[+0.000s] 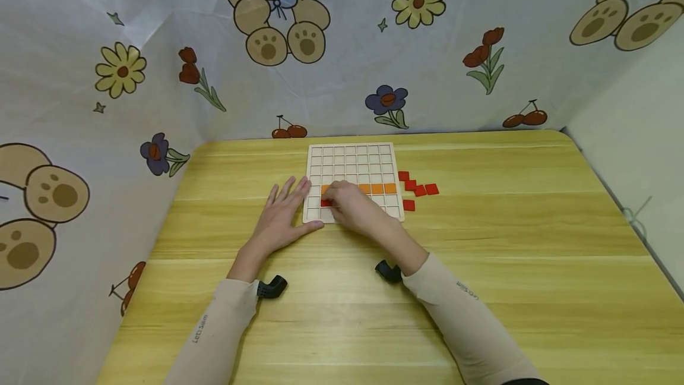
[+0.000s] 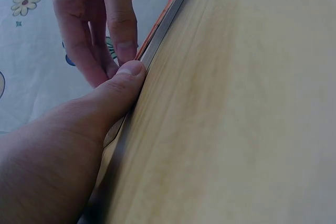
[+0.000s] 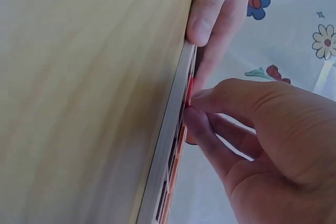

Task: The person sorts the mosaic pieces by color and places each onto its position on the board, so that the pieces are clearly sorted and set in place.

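A pale wooden grid board (image 1: 350, 153) lies on the table, with a row of orange tiles (image 1: 377, 189) set across its cells. My left hand (image 1: 280, 218) is spread beside it, fingertips at the left edge and thumb at the near left corner. Over the board's lower left part is my right hand (image 1: 352, 207), its thumb and fingertips pinching at a red tile (image 1: 325, 202) just below the orange row. In the right wrist view the red tile (image 3: 190, 88) shows at the thumb tip, close against the board's surface; the fingers partly hide it.
Several loose red tiles (image 1: 420, 191) lie on the wooden table (image 1: 507, 224) just right of the board. A printed cloth (image 1: 342, 76) hangs behind and along the left. A black device (image 1: 272, 287) sits at the left wrist, another (image 1: 388, 272) at the right.
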Demonstrator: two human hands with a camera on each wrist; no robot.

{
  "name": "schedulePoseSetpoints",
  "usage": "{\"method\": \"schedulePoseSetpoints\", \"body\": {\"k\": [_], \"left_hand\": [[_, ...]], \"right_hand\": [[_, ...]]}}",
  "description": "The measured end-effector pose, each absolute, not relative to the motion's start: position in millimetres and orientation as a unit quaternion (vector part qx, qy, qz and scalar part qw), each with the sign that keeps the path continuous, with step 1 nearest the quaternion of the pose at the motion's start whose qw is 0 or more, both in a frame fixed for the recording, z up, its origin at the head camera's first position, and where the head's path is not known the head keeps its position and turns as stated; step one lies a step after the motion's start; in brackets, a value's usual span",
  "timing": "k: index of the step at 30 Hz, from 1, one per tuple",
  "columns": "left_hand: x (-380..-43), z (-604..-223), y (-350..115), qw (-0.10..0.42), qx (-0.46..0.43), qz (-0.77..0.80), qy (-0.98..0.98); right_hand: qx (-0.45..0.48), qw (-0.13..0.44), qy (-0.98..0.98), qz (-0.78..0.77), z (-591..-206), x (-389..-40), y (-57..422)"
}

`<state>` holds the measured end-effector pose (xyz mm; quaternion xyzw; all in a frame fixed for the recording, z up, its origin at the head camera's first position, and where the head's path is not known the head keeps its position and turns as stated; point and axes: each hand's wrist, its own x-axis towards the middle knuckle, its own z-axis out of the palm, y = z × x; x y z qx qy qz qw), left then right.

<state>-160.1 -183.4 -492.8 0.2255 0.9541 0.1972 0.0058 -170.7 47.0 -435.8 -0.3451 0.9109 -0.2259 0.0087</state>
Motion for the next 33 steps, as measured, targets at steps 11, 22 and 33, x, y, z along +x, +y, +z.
{"method": "schedulePoseSetpoints", "body": {"k": [11,22,33], "left_hand": [[-160.1,-492.5,-183.9,0.005,0.228,0.195,0.954],[-161.3,-493.3,-182.8,0.0,0.229,0.193,0.954],[-161.3,-494.0,-182.2,0.008,0.226,0.191,0.955]], "right_hand": [[-0.349,0.018,0.903,-0.25,-434.9,-168.9,47.0],[-0.325,0.014,0.902,-0.283,-426.9,-171.8,63.4],[-0.274,-0.03,0.914,-0.299,-428.4,-179.0,143.9]]}}
